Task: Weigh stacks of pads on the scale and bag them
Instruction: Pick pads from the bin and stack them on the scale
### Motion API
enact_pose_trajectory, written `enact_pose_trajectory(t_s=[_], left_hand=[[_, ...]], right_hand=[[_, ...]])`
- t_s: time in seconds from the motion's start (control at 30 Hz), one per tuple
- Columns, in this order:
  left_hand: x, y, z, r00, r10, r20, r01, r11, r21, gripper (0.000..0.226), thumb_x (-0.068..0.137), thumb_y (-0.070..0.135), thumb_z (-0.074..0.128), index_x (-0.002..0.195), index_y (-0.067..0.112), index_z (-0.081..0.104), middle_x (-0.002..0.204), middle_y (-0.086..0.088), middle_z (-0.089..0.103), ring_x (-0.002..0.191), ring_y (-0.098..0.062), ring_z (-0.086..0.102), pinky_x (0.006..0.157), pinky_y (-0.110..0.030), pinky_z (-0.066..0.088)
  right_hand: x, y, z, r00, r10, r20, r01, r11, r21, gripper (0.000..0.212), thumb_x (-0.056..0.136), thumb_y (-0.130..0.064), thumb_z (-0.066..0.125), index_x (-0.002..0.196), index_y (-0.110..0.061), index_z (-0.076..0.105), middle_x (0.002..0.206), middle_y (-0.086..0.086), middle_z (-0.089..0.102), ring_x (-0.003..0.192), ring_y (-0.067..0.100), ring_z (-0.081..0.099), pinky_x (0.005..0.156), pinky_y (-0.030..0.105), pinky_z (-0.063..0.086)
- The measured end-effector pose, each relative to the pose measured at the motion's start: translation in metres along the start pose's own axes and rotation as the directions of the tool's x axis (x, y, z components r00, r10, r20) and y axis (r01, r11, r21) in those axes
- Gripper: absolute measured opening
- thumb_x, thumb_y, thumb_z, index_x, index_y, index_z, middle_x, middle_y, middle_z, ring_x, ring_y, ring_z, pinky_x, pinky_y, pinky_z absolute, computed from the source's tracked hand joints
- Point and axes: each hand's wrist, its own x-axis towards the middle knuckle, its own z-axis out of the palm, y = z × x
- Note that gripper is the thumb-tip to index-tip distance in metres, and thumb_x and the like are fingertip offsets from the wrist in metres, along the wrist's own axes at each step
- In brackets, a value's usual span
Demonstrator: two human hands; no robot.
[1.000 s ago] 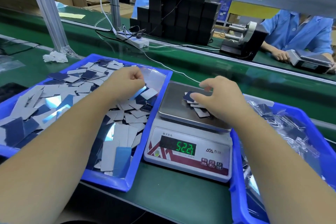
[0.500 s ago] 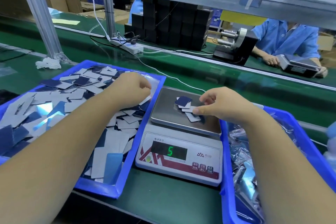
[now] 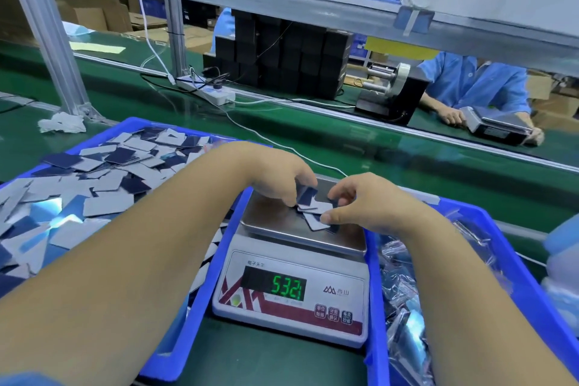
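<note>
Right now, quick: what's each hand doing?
Left hand: fingers curled down onto the pads on the scale, pinching a dark one.
Right hand: grip closed on the same pile.

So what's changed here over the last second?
The left hand left the loose-pad bin and joined the right hand over the scale, both fingering the small pad stack. Bins and scale stayed put.

Surfaces: brushed metal, glossy plastic.
Scale pan (image 3: 275, 222) matt steel; blue bins (image 3: 200, 307) glossy plastic; bags (image 3: 404, 285) clear crinkled film.
</note>
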Motion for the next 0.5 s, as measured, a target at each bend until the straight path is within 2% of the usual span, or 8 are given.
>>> enact_pose_trajectory(t_s=[0.07, 0.13, 0.17, 0.27, 0.37, 0.5], left_hand=[[0.0, -0.001, -0.004, 1.0, -0.017, 0.008, 0.016, 1.0, 0.02, 0.052, 0.089, 0.021, 0.07, 0.138, 0.028, 0.053, 0.125, 0.011, 0.057, 0.099, -0.012, 0.054, 0.077, -0.024, 0.041], [0.002, -0.003, -0.006, 0.999, -0.038, 0.014, 0.038, 0.999, 0.017, 0.056, 0.085, 0.027, 0.077, 0.136, 0.03, 0.054, 0.119, 0.013, 0.059, 0.092, -0.006, 0.055, 0.07, -0.018, 0.039], [0.004, -0.003, -0.006, 0.998, -0.054, 0.021, 0.054, 0.999, 0.003, 0.055, 0.082, 0.029, 0.08, 0.132, 0.029, 0.057, 0.116, 0.013, 0.061, 0.093, -0.006, 0.057, 0.072, -0.019, 0.043], [0.007, -0.005, -0.005, 0.996, -0.091, 0.02, 0.091, 0.995, -0.026, 0.049, 0.074, 0.033, 0.086, 0.117, 0.028, 0.063, 0.105, 0.012, 0.065, 0.099, -0.015, 0.062, 0.088, -0.032, 0.052], [0.006, -0.008, -0.002, 0.995, -0.096, -0.023, 0.095, 0.994, -0.062, 0.033, 0.07, 0.035, 0.088, 0.096, 0.029, 0.069, 0.089, 0.012, 0.068, 0.085, -0.012, 0.064, 0.076, -0.03, 0.052], [0.003, -0.016, 0.007, 0.992, -0.086, -0.088, 0.063, 0.969, -0.24, 0.028, 0.071, 0.028, 0.089, 0.089, 0.026, 0.067, 0.078, 0.013, 0.069, 0.072, -0.006, 0.062, 0.061, -0.022, 0.045]], right_hand=[[0.002, -0.001, 0.002, 1.0, 0.002, 0.005, -0.002, 1.0, 0.013, 0.037, 0.067, -0.044, 0.087, 0.095, -0.028, 0.069, 0.082, -0.014, 0.065, 0.07, -0.001, 0.058, 0.06, 0.017, 0.039], [0.004, -0.001, 0.003, 1.0, 0.017, 0.006, -0.017, 1.0, 0.016, 0.034, 0.066, -0.042, 0.087, 0.089, -0.025, 0.069, 0.078, -0.013, 0.066, 0.069, 0.003, 0.059, 0.059, 0.02, 0.04], [0.005, -0.002, 0.003, 1.0, 0.026, 0.005, -0.026, 1.0, 0.012, 0.033, 0.065, -0.042, 0.088, 0.086, -0.024, 0.069, 0.073, -0.013, 0.067, 0.065, 0.002, 0.058, 0.058, 0.021, 0.04], [0.006, -0.003, 0.005, 0.999, 0.033, 0.03, -0.034, 0.999, 0.036, 0.026, 0.066, -0.036, 0.087, 0.079, -0.021, 0.07, 0.063, -0.013, 0.069, 0.051, -0.001, 0.056, 0.053, 0.021, 0.042], [0.006, -0.004, 0.006, 0.998, 0.034, 0.062, -0.041, 0.993, 0.112, 0.022, 0.067, -0.03, 0.086, 0.078, -0.019, 0.071, 0.059, -0.009, 0.066, 0.046, 0.006, 0.053, 0.046, 0.021, 0.042], [0.006, -0.003, 0.008, 0.998, 0.031, 0.061, -0.041, 0.986, 0.161, 0.018, 0.068, -0.026, 0.085, 0.079, -0.023, 0.072, 0.054, -0.014, 0.06, 0.044, 0.004, 0.049, 0.045, 0.02, 0.038]])
